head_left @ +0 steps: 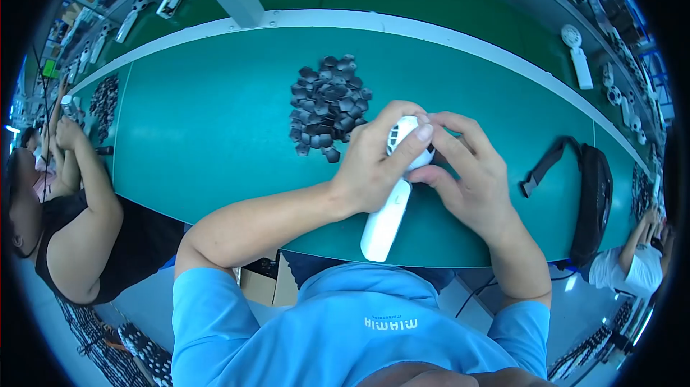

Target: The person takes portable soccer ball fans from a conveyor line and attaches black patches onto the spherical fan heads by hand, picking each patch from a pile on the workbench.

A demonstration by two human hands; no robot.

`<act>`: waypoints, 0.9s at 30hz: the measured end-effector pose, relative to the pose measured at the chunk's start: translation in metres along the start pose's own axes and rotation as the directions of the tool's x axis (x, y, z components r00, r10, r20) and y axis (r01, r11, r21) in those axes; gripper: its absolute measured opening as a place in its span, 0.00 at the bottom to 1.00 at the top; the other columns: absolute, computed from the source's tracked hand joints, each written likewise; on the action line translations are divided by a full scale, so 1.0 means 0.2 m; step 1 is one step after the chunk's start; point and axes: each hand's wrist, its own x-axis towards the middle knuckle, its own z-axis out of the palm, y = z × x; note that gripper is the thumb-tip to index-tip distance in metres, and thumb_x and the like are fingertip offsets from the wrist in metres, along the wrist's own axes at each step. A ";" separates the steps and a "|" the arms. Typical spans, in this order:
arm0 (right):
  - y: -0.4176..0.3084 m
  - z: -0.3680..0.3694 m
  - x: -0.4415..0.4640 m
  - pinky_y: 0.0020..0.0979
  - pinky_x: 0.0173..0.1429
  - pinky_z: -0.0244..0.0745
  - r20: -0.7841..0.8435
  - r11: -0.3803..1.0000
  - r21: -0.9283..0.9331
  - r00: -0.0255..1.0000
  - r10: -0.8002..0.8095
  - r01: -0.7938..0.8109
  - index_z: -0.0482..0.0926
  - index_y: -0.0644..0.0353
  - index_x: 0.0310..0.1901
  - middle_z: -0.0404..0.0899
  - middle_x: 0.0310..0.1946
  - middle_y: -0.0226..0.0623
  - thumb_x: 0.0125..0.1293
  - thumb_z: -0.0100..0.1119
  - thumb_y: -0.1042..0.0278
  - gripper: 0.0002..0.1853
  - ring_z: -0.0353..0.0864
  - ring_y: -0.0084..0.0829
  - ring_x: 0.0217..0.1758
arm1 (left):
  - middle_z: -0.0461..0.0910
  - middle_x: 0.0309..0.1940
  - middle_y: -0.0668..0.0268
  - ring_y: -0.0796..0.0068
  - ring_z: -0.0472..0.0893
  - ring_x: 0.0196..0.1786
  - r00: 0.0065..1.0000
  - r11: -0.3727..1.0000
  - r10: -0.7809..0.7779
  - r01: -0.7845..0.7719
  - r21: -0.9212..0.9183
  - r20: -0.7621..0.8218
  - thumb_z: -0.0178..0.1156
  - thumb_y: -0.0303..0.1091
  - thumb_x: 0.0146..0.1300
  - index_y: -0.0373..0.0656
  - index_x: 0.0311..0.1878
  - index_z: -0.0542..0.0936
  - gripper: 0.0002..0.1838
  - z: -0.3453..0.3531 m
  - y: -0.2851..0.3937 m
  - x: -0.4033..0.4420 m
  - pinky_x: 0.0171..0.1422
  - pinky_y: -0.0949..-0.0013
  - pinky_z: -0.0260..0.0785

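- My left hand [366, 164] is closed around the round head of a white device [388, 222], with the thumb laid over the front of it.
- My right hand [471, 186] is half curled, thumb and fingertips meeting the right side of that head; I can't tell whether they grip it or pinch some small part.
- The device is held over the near edge of the green surface [201, 135], its handle slanting down toward me.
- My fingers hide most of the head; only bits of white and dark pattern show between them.
- The black pieces [330, 103] beyond my left hand overlap too much to make out singly.
- A black bag [595, 200] lies to my right, apart from both hands.
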 end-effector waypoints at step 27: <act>0.09 0.10 -0.01 0.30 0.61 0.77 -0.078 0.844 0.522 0.978 0.192 -0.124 0.76 0.64 0.67 0.76 0.56 0.37 0.74 0.67 0.70 0.23 0.79 0.26 0.58 | 0.80 0.37 0.62 0.74 0.83 0.27 0.932 0.785 -0.344 0.352 -0.510 0.114 0.50 0.58 0.82 0.43 0.61 0.71 0.25 -0.07 0.07 0.02 0.27 0.71 0.76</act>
